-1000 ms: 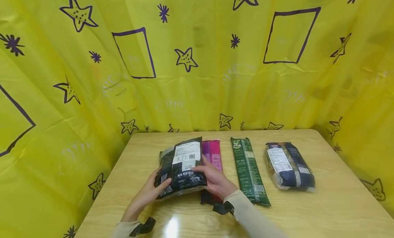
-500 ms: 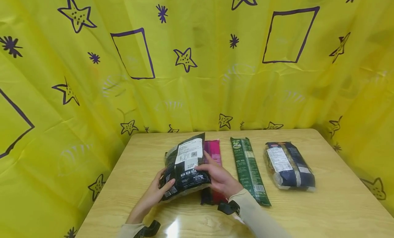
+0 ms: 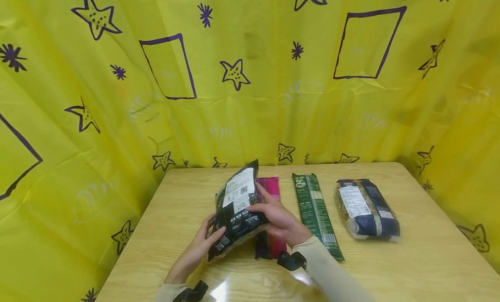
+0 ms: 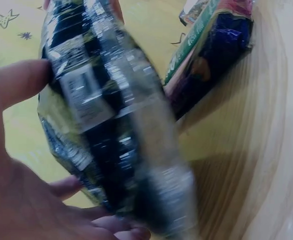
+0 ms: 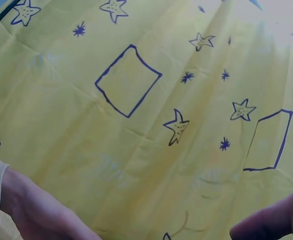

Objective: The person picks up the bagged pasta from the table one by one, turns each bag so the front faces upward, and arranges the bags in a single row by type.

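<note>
A plump black food bag (image 3: 244, 221) with a white printed label is held up, tilted, above the near left part of the wooden table. My left hand (image 3: 197, 247) grips its lower left edge, thumb on the printed face. On the opposite side my right hand (image 3: 285, 221) grips the bag, its thumb lying over the front. The left wrist view shows the bag (image 4: 104, 95) blurred and edge-on, with the left hand's (image 4: 21, 165) thumb and fingers around it. A thumb (image 5: 269, 220) shows low in the right wrist view, where the bag is out of sight.
Partly behind the bag and right hand lies a pink and dark packet (image 3: 274, 187). A long green spaghetti packet (image 3: 317, 213) lies to its right. Farther right is a navy packet (image 3: 376, 211) with a white label. A yellow curtain (image 3: 265, 115) hangs behind the table (image 3: 414, 250).
Both hands have moved slightly right with the bag and turned it, so its upper end points higher and its face slants more. The other packets stay where they were.
</note>
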A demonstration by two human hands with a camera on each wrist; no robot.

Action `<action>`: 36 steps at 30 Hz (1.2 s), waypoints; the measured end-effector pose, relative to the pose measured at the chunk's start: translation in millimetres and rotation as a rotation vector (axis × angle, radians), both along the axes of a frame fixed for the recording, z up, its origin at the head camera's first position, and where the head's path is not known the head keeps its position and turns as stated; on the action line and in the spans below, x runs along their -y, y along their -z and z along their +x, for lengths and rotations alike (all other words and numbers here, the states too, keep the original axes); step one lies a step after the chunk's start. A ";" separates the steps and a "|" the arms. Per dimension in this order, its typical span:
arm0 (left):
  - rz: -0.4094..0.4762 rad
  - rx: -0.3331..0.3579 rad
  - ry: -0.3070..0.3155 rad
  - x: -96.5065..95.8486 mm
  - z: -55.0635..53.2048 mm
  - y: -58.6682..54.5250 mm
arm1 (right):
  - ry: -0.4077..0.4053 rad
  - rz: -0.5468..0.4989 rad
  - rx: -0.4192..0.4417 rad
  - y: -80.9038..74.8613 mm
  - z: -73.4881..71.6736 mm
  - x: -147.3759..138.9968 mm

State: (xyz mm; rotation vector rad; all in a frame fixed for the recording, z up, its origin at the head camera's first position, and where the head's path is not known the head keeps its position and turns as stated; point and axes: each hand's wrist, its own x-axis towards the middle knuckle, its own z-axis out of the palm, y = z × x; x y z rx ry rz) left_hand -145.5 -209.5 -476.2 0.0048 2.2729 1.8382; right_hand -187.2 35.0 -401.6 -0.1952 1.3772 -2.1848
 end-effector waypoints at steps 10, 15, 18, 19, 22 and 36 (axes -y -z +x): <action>0.083 0.083 0.185 16.6 3.3 -2.2 | -0.065 0.068 -0.106 -9.9 3.3 20.7; 0.160 0.097 0.320 30.2 1.1 -0.2 | -0.076 0.118 -0.150 -13.9 4.5 33.5; 0.172 0.104 0.368 36.8 0.9 1.0 | -0.081 0.132 -0.141 -16.9 4.1 39.9; 0.174 0.106 0.380 39.0 1.2 1.1 | -0.084 0.135 -0.135 -18.1 4.1 42.1; 0.174 0.108 0.414 46.4 2.4 1.0 | -0.097 0.131 -0.133 -21.5 4.6 49.5; -0.022 0.073 0.160 71.5 10.6 -25.4 | -0.131 0.135 -0.125 -13.2 10.3 81.4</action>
